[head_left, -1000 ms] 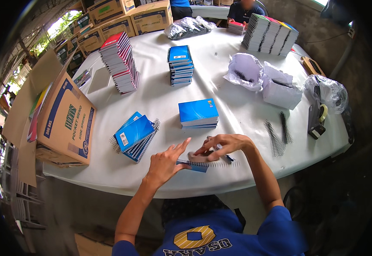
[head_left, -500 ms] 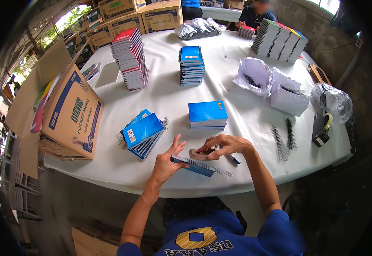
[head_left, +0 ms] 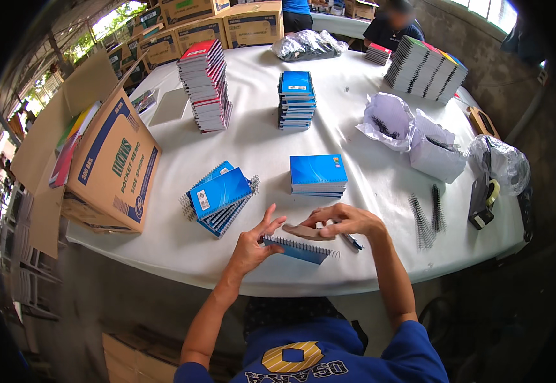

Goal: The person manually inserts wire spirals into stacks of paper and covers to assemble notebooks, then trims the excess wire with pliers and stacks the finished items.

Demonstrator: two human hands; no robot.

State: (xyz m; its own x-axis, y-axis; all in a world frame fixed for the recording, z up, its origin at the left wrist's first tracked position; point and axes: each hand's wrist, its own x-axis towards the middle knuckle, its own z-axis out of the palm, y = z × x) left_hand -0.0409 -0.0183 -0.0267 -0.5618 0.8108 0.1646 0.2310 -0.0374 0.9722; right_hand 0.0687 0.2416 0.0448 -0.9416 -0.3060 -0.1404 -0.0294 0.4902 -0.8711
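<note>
My left hand (head_left: 247, 250) grips a blue notebook (head_left: 305, 254) at its left end, tilted with its spine edge up. A wire spiral (head_left: 298, 244) runs along that edge and sticks out past the right end. In my right hand (head_left: 349, 220) is a flat greyish-brown piece (head_left: 308, 232), held just above the spiral; its kind is unclear. Beyond my left hand lies a fanned pile of spiral-bound blue notebooks (head_left: 222, 195). A neat stack of blue notebooks (head_left: 318, 171) stands farther off, and a pen (head_left: 353, 242) lies beside my right hand.
An open cardboard box (head_left: 115, 163) stands at left. Behind are a red notebook stack (head_left: 204, 86) and another blue stack (head_left: 296, 101). Loose spirals (head_left: 423, 220), paper-wrapped spirals (head_left: 436, 153) and a tape dispenser (head_left: 482, 201) lie right. Another person (head_left: 393, 32) sits at the far edge.
Less of the spiral sticks out past the notebook's right end than before. My right hand has lifted the flat piece slightly. The whole view has shifted a little.
</note>
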